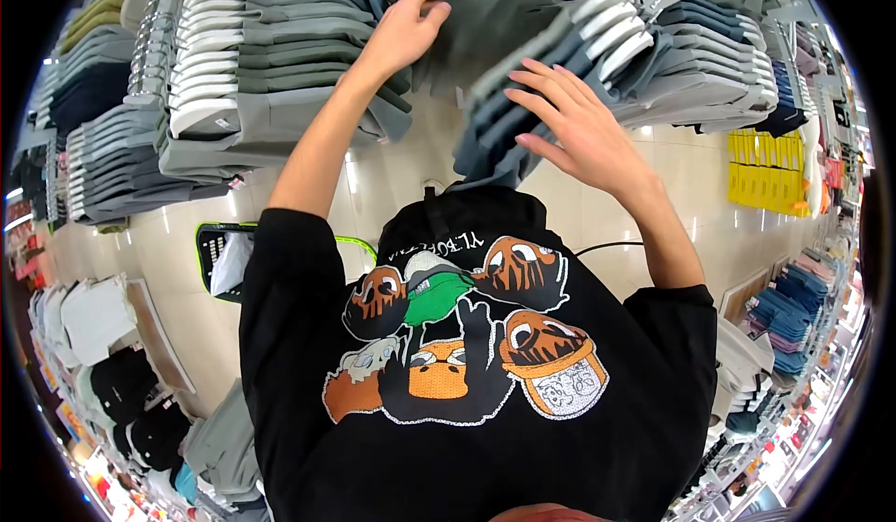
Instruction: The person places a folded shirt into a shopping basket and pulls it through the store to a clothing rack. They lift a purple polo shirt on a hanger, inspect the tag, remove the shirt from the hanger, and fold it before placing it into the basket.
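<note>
My left hand [416,29] reaches forward beside a grey-green garment [485,36] hanging on the rack. Its thumb and fingers are apart, with nothing visible between them. Against a bunch of dark blue and grey garments [504,116] on white hangers [616,32] rests my right hand [583,130], its fingers stretched out flat along the side of the cloth. This bunch hangs tilted and is a little blurred. To the left of my left hand hangs a tight row of grey and green garments [308,64] on white hangers.
A green-rimmed black shopping basket [220,284] with a white item [231,262] stands on the tiled floor at left. More grey garments [714,69] hang at right, near yellow packages [767,172]. Folded blue clothes [793,307] and white garments [98,317] lie behind on either side.
</note>
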A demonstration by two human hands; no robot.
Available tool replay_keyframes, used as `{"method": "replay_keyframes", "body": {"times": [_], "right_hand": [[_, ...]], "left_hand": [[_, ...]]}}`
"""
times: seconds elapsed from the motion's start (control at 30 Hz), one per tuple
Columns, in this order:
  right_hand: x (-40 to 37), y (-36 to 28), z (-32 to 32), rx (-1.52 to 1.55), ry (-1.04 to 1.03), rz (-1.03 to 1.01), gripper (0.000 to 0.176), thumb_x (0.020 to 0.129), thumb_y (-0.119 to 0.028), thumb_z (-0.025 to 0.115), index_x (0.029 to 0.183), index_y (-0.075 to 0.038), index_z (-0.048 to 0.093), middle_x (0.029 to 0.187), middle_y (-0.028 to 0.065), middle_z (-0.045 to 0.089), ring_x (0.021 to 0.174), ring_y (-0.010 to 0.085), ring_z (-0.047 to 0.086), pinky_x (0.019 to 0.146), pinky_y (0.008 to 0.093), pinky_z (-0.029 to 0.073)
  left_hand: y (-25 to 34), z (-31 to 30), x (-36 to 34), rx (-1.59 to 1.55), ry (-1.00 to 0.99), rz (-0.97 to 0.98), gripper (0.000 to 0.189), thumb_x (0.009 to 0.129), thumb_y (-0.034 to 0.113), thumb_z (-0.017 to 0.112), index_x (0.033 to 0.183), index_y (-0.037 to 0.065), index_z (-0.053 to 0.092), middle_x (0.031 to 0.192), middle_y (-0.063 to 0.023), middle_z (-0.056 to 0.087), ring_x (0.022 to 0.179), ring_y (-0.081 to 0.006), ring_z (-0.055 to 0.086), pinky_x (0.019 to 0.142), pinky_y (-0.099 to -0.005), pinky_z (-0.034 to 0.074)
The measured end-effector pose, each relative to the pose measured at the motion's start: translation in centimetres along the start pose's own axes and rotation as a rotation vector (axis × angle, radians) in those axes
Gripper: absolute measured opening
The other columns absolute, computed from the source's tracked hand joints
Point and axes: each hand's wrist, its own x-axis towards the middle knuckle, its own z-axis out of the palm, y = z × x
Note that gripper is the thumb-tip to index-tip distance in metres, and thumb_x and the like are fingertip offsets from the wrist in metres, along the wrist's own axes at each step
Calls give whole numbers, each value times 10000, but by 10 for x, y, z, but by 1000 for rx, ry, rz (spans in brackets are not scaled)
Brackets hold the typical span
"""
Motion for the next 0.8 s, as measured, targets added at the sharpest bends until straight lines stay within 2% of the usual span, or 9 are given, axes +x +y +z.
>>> {"method": "replay_keyframes", "body": {"times": [0.1, 0.13, 0.2, 0.23, 0.27, 0.37, 0.5, 0.67, 0.8], "right_hand": [[-8, 7, 7, 17, 115, -40, 388, 874, -162, 715, 1233, -61, 609, 1381, 81, 564, 1373, 279, 463, 1158, 450, 362], [-12, 10, 9, 0, 173, -97, 363, 861, -148, 720, 1202, -68, 625, 1338, 72, 587, 1352, 266, 482, 1150, 433, 370], [-22, 16, 19, 11, 277, -53, 312, 844, -95, 722, 1150, -84, 659, 1257, 55, 629, 1261, 268, 551, 1081, 420, 419], [-27, 21, 25, 2, 352, 16, 297, 842, -76, 717, 1135, -81, 667, 1228, 53, 638, 1211, 271, 571, 1038, 416, 439], [-32, 26, 29, -7, 425, 85, 284, 840, -57, 712, 1120, -79, 675, 1198, 51, 646, 1162, 274, 591, 995, 412, 459], [-46, 53, 38, 17, 603, 199, 283, 847, -17, 701, 1125, -66, 681, 1147, 80, 649, 1088, 283, 604, 942, 398, 471], [-79, 111, 44, -21, 940, 492, 374, 865, -54, 704, 1230, -41, 621, 1210, 144, 585, 1125, 320, 575, 974, 388, 464], [-115, 161, 55, -103, 787, 601, 348, 906, -148, 694, 1229, -47, 613, 1218, 144, 569, 1126, 319, 584, 983, 386, 467], [-120, 159, 57, 47, 740, 693, 330, 906, -197, 725, 1185, -51, 624, 1171, 130, 590, 1074, 299, 611, 938, 372, 491]], "left_hand": [[32, 12, -19, -103, -89, -40, 408, 996, 296, 601, 1295, 20, 623, 1146, -180, 711, 1007, -267, 696, 912, -353, 524], [51, 15, -31, -106, -37, 17, 310, 987, 212, 611, 1226, 18, 650, 1101, -144, 710, 1004, -276, 680, 905, -355, 521], [64, 20, -44, 181, 155, 488, 207, 957, 131, 635, 1130, 23, 668, 1091, -115, 698, 1027, -290, 652, 903, -370, 511], [70, 23, -53, 225, 152, 559, 138, 932, 92, 653, 1053, 29, 667, 1119, -96, 682, 1060, -297, 625, 891, -371, 506], [70, 26, -61, 267, 113, 576, 197, 921, 159, 691, 1074, 38, 664, 1112, -89, 681, 1040, -290, 630, 877, -363, 493], [75, 34, -73, 392, 33, 503, 406, 878, 284, 762, 1184, 45, 644, 1121, -110, 693, 1044, -290, 638, 973, -388, 429], [53, 33, -61, 526, 87, 431, 330, 921, 267, 713, 1166, 54, 647, 1082, -121, 713, 1011, -296, 653, 996, -409, 418], [42, 22, -47, 542, 192, 337, 274, 907, 292, 717, 1003, 38, 688, 939, -135, 723, 890, -339, 668, 926, -403, 463], [48, 19, -51, 578, 171, 270, 320, 910, 357, 710, 1013, 54, 698, 909, -163, 717, 912, -374, 663, 872, -435, 489]]}}
